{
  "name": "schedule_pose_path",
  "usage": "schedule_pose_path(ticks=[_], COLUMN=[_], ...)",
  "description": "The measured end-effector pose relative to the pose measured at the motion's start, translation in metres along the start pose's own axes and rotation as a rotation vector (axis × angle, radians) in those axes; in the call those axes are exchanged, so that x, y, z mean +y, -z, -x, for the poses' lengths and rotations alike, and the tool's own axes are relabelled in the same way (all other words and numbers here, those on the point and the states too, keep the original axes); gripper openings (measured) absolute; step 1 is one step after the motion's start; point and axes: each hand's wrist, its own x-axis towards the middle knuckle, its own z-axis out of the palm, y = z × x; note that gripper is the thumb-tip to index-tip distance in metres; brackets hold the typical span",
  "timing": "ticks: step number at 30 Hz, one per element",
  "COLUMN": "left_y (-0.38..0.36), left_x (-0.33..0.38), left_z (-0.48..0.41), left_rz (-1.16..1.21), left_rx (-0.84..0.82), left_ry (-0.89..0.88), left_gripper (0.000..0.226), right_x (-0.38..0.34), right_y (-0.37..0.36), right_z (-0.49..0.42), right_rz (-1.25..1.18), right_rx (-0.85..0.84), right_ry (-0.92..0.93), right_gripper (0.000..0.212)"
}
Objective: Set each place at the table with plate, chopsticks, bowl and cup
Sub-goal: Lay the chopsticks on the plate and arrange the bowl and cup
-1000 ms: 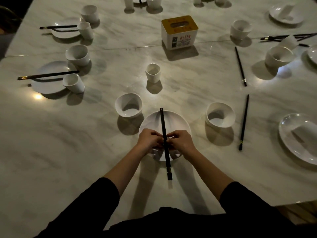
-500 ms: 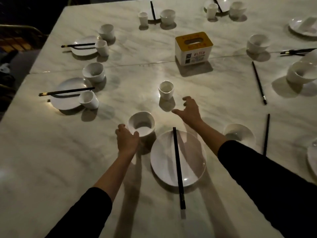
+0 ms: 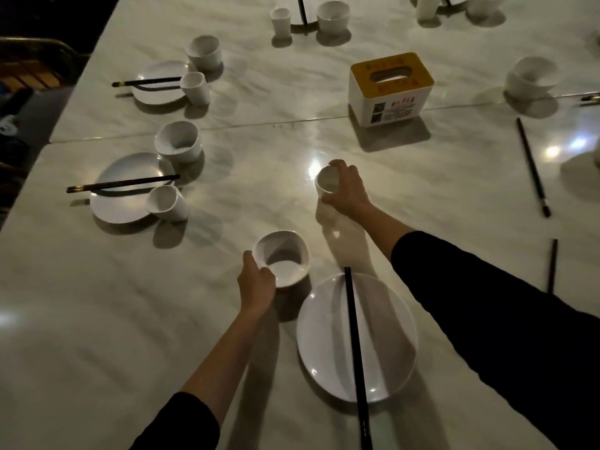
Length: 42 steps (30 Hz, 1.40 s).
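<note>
A white plate (image 3: 324, 339) lies near the table's front edge with black chopsticks (image 3: 354, 345) laid lengthwise across it. Up and to its left stands a white bowl (image 3: 285, 259); my left hand (image 3: 256, 282) grips its near-left rim. Farther out, my right hand (image 3: 345, 190) is wrapped around a small white cup (image 3: 324, 183), which is tilted with its mouth toward the left.
Two set places lie at the left: plate (image 3: 126, 196) with chopsticks, bowl (image 3: 178, 141) and cup (image 3: 167, 203), and another plate (image 3: 156, 82) behind. A yellow-topped tissue box (image 3: 391, 89) stands mid-table. Loose chopsticks (image 3: 532, 167) and a bowl (image 3: 531, 77) are at the right.
Both hands left the chopsticks on the plate. My left hand moved to the bowl and took its rim; my right hand reached forward and closed on the cup. The view shifted forward.
</note>
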Motion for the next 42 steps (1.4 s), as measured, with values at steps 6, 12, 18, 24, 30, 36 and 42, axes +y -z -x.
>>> schedule_pose_path(ticks=[6,12,18,24,30,36,42], left_y=[0.004,0.008,0.008,0.013,0.003,0.002,-0.006], left_x=[-0.002,0.0,-0.003,-0.015,-0.037,-0.039,-0.03], left_z=[-0.002,0.006,0.015,0.035,0.08,0.08,0.079], left_rz=[-0.051,-0.035,-0.026,0.165,0.212,-0.033,-0.115], left_rx=[-0.053,-0.067,-0.063,-0.079,-0.218,-0.252,-0.258], left_ry=[-0.074,-0.073,-0.059,-0.005,0.093,-0.107,-0.199], left_gripper=[0.042,0.042,0.039,0.036,0.04,0.006,0.013], right_x=[0.021,0.048,0.061,0.068,0.069,0.068,0.065], right_y=[0.034,0.059,0.066,0.064,0.058,0.054,0.048], right_z=[0.048,0.11,0.148,0.161,0.168,0.169,0.168], right_rz=[0.056,0.057,0.059,0.028,0.013,0.048,0.053], right_rx=[-0.112,-0.11,-0.073,-0.096,-0.088,-0.082,-0.075], right_ry=[0.065,0.048,0.03,-0.019,-0.043,-0.022,-0.027], right_gripper=[0.067,0.067,0.071,0.075,0.073,0.071,0.072])
